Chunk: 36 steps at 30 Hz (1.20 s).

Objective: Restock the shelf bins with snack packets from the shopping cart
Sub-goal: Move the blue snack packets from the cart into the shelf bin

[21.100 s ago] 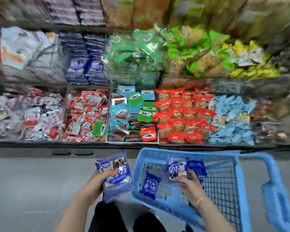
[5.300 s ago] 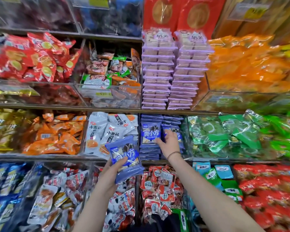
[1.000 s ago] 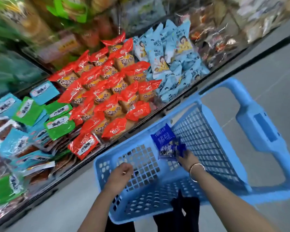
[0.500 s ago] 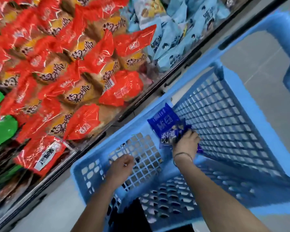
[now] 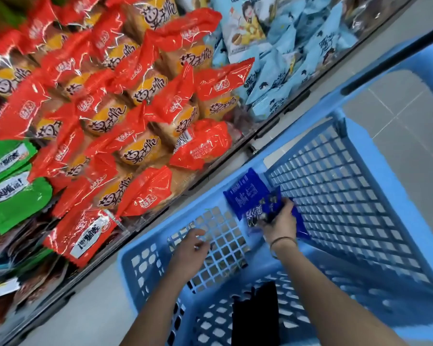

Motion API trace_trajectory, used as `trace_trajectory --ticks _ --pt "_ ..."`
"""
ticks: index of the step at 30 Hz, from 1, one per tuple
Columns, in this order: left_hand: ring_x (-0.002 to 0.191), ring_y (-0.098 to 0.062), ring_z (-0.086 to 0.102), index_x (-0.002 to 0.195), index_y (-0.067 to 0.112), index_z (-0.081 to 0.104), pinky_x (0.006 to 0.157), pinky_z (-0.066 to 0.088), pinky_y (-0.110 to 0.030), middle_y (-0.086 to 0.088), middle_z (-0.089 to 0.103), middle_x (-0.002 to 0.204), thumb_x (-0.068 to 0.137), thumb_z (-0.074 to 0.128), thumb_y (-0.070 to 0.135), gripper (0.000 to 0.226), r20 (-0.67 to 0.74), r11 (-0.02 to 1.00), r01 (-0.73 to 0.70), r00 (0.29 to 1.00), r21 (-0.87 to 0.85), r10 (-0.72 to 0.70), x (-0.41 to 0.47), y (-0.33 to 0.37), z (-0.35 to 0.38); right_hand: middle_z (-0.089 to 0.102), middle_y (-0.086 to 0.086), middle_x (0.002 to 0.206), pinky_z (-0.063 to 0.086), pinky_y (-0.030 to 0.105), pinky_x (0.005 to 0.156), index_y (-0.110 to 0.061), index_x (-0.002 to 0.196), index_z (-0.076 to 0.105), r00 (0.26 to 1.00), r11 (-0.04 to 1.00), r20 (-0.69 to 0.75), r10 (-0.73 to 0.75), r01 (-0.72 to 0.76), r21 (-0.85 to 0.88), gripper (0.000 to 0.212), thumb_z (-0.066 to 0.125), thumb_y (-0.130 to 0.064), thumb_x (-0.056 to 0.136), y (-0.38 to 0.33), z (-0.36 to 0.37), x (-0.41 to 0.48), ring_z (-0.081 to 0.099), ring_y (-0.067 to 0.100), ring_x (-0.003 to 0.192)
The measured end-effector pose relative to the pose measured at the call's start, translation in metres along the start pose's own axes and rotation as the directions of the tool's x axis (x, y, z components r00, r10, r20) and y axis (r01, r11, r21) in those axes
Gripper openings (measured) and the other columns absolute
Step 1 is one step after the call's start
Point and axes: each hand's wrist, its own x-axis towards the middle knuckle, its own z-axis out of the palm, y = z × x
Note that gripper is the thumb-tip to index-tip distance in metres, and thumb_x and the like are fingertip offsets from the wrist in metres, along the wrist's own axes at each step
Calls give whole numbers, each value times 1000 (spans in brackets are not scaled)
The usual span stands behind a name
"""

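Observation:
Inside the light blue plastic shopping cart (image 5: 375, 171), my right hand (image 5: 279, 222) grips a bunch of dark blue snack packets (image 5: 248, 193) in the far corner of the basket. The packets overlap, and one lies partly under my hand. My left hand (image 5: 189, 250) hovers inside the cart near its left wall, fingers loosely curled, holding nothing. The low shelf bins (image 5: 235, 148) to the left of the cart hold piles of snacks.
Red and orange cake packets (image 5: 140, 101) fill the nearest bin. Light blue packets (image 5: 285, 58) lie beyond them and green packets (image 5: 13, 193) at the left. Grey floor tiles (image 5: 398, 116) show past the cart on the right. The cart stands close against the shelf's front edge.
My view has closed in on the cart. My right hand has gathered the blue packets tighter in the corner. My left hand stays inside the cart, about where it was.

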Motion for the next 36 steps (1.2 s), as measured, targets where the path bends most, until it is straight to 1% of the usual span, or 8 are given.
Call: trace_trajectory --ticks 6,9,12,20,26,29,32,36 --pt "95 -5 59 110 38 48 73 47 -17 12 56 111 91 63 31 26 37 981 -193 980 -8 193 -14 52 15 61 2 95 49 19 70 -17 108 38 972 957 197 -129 70 280 64 75 10 64 -13 -81 -20 61 20 86" --pt "112 -6 50 135 34 34 89 44 -21 13 49 122 82 73 36 66 50 966 -243 967 -89 248 -21 83 20 62 -1 90 49 13 65 -12 104 46 841 917 445 -309 140 373 61 70 23 61 -30 -118 -47 62 7 77" --pt "113 -5 57 129 35 45 96 47 -29 11 57 124 74 77 37 63 233 945 -165 944 -283 235 -26 100 18 65 3 98 51 18 75 -10 111 50 717 907 591 -370 140 397 61 69 24 65 -43 -136 -66 62 3 80" --pt "110 -18 64 116 29 56 101 46 -50 2 68 118 64 81 54 63 95 830 -149 967 -538 235 -51 93 16 55 9 116 51 39 91 -13 129 40 877 845 412 -247 -13 535 66 71 4 73 -48 -111 -86 59 21 103" --pt "97 -14 70 128 30 51 88 56 -42 6 63 126 59 64 63 78 -56 722 -169 983 -672 177 -63 80 21 71 6 91 57 24 63 -8 108 58 860 605 487 -153 -308 734 33 66 0 77 -45 -97 -85 70 15 74" --pt "123 -21 55 146 29 34 104 44 -47 10 43 144 51 69 69 108 -52 682 -58 998 -729 29 -59 71 13 74 4 80 57 24 57 -11 99 61 905 592 421 -66 -304 746 22 60 3 83 -38 -106 -75 70 16 64" --pt "98 -22 67 124 18 54 102 44 -50 -4 71 107 79 69 45 55 -22 658 -24 1000 -753 11 -53 60 7 73 3 77 55 22 49 -13 93 61 906 591 415 -86 -289 753 24 58 8 82 -34 -117 -71 68 13 58" --pt "72 -22 71 98 13 52 70 56 -32 -7 69 69 93 52 5 9 51 746 -72 989 -662 141 -50 52 10 66 4 94 55 24 51 -14 113 56 822 834 546 -164 -181 522 41 59 11 81 -38 -116 -73 65 9 65"
